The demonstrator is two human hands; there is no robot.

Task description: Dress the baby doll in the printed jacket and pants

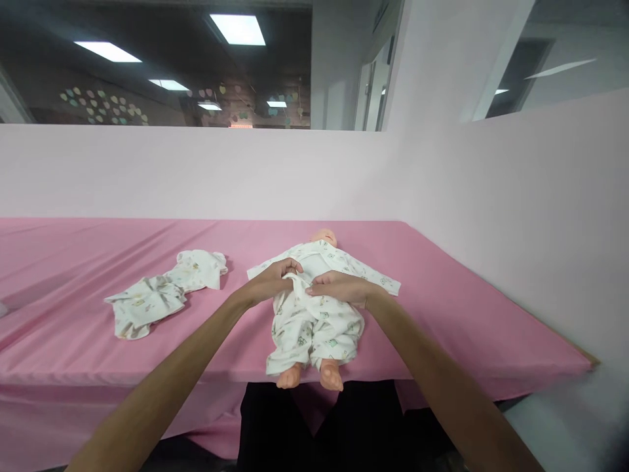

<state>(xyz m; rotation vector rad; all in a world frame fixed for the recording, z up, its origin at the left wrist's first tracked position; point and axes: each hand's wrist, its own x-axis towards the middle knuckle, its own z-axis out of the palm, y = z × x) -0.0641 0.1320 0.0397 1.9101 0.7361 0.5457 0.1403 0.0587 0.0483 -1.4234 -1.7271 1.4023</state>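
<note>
A baby doll point(330, 375) lies on its back, its feet at the table's front edge and its head toward the wall. It wears a white printed long-sleeved top point(361, 265) and matching printed pants point(339, 328). At the doll's waist, my left hand point(276, 278) pinches the gathered waistband of the pants. Beside it, my right hand point(339, 287) has its thumb and fingers closed on the same waistband, a little to the right. Both sleeves of the top lie spread out sideways. Whatever is under the fabric is hidden.
Left of the doll, a crumpled set of white printed baby clothes point(167, 288) lies on the pink table cover point(457, 314). A pale wall point(196, 174) with windows stands behind the table, and another wall point(540, 216) runs along the right side.
</note>
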